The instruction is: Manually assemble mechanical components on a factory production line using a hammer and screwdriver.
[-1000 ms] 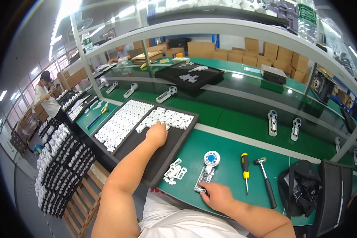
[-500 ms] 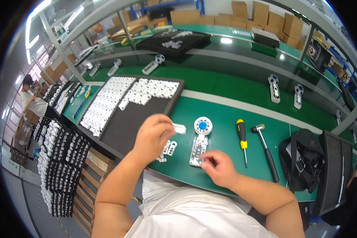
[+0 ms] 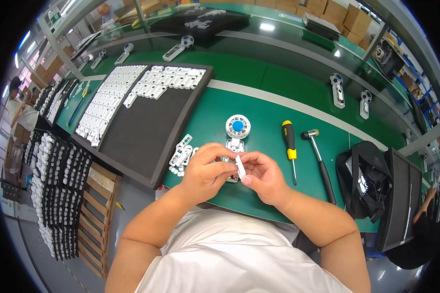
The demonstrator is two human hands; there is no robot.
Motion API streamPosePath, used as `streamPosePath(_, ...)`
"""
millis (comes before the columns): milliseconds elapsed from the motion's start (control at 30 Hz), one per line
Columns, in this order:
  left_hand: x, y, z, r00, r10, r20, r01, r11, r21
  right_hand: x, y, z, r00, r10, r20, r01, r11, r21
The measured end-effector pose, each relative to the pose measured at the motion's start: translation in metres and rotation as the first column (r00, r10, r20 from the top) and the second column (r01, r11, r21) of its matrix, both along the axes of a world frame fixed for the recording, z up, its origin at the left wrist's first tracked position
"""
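A person seen from above works at a green desk (image 3: pixel 278 97), both hands meeting just in front of the chest. The left hand (image 3: pixel 205 171) and right hand (image 3: pixel 264 178) together pinch a small white plastic piece (image 3: pixel 240 166), the fingers of each closed lightly on it from either side, above the lower end of a white fan-shaped assembly with a blue centre (image 3: pixel 237 128) that lies flat on the desk. Just left of the hands sits a loose cluster of similar white pieces (image 3: pixel 182 156). Farther left, a black tray (image 3: pixel 146 141) holds rows of white parts along its far edge. To the right lie a yellow-handled screwdriver (image 3: pixel 289 146) and a small hammer (image 3: pixel 318 156), and beyond them a black bag (image 3: pixel 364 180). The piece is small and held only at the fingertips, so it could easily slip and drop among the loose pieces or off the near desk edge. A forearm sweeping sideways could also scatter the cluster or nudge the assembly out of line.
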State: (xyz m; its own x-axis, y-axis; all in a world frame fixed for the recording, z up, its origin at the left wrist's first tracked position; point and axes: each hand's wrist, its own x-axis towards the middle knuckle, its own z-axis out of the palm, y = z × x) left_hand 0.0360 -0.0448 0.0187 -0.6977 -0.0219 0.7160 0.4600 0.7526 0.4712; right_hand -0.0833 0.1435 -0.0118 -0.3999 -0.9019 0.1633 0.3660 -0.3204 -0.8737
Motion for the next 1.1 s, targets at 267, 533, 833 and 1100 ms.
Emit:
streamPosePath(267,0.007,-0.005,-0.009,0.902,0.149,0.405,-0.158,0.987,-0.012,-0.018,0.0,0.017,0.808,-0.205,-0.552,0.338,0.929,0.149)
streamPosePath(533,0.003,-0.002,-0.022,0.878,0.187,0.44,-0.152,0.982,-0.114,-0.018,-0.004,0.016,0.426,-0.243,-0.872,0.481,0.877,-0.01)
streamPosePath(833,0.001,-0.002,-0.02,0.861,0.108,0.497,-0.127,0.992,0.006,-0.026,-0.003,0.015,0.431,-0.29,-0.854,0.546,0.837,-0.009)
streamPosePath(1100,0.0,-0.004,-0.017,0.837,0.081,0.542,-0.123,0.992,0.042,-0.028,-0.001,0.014,0.415,-0.257,-0.873,0.564,0.825,0.025)
